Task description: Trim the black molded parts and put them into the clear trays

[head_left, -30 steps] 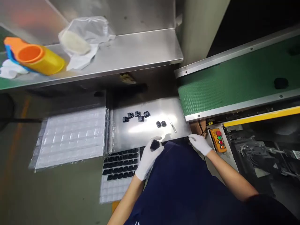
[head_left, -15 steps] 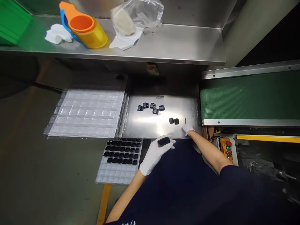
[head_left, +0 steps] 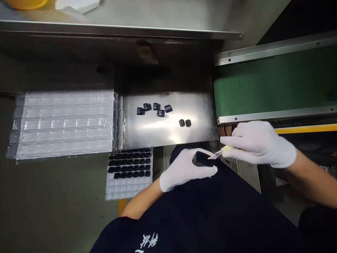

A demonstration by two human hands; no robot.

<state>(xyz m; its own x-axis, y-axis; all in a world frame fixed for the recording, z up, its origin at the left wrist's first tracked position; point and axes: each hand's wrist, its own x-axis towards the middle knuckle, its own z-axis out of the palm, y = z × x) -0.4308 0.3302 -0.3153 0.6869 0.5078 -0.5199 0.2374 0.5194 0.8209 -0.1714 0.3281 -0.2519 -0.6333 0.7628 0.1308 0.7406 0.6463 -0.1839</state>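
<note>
My left hand (head_left: 184, 172), in a white glove, is shut on a small black plastic part (head_left: 202, 159) held in front of my body. My right hand (head_left: 259, 144), also gloved, grips a small blade tool with a cream handle (head_left: 223, 151). Its metal tip touches the black part. On the steel plate (head_left: 168, 137) lie several similar black parts (head_left: 155, 110), with a pair (head_left: 184, 123) to their right. A clear tray (head_left: 129, 189) next to my left forearm holds rows of black parts (head_left: 129, 163).
Stacked clear blister trays (head_left: 63, 123) lie left of the steel plate. A green conveyor belt (head_left: 273, 82) with a metal rail runs at the right. A steel shelf edge (head_left: 118, 30) spans the top. The floor lies to the left.
My right hand has lifted the blade tool from the plate's edge and brought it to the black part. My left hand has moved right. The view has tilted and shifted.
</note>
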